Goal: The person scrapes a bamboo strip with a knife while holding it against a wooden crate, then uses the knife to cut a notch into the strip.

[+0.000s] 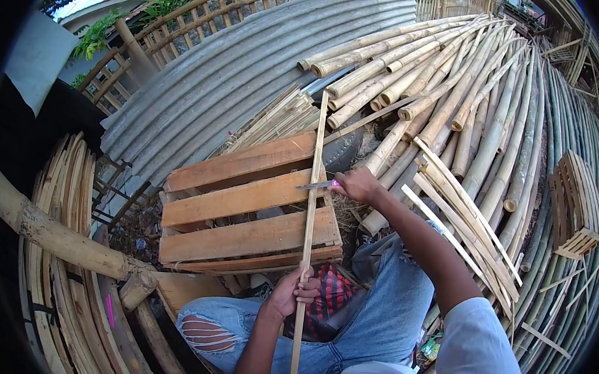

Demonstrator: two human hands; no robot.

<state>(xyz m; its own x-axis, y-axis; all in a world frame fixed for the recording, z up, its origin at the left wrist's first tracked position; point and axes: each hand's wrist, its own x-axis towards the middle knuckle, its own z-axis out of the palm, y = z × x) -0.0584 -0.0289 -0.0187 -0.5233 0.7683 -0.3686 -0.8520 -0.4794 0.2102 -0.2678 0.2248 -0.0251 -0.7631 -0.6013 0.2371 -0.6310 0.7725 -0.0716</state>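
Observation:
A long, narrow bamboo strip (310, 222) runs upright through the view, crossing the right part of a slatted wooden crate (244, 192). Low on the strip, my left hand (291, 293) is closed around it, above my lap. My right hand (358, 184) grips a knife (321, 185) by its pink handle. The knife's blade lies across the strip and points left, over the crate's middle slats. Beneath my left hand is a red and black patterned cloth (331, 290) between my legs.
Cut bamboo poles (450, 80) are piled beyond the crate. Split bamboo pieces (472, 221) lie at my right, with a small slatted crate (577, 204) farther over. Bundled strips (70, 241) and a thick bamboo pole (70, 237) stand at my left. Corrugated sheeting (252, 67) lines the back.

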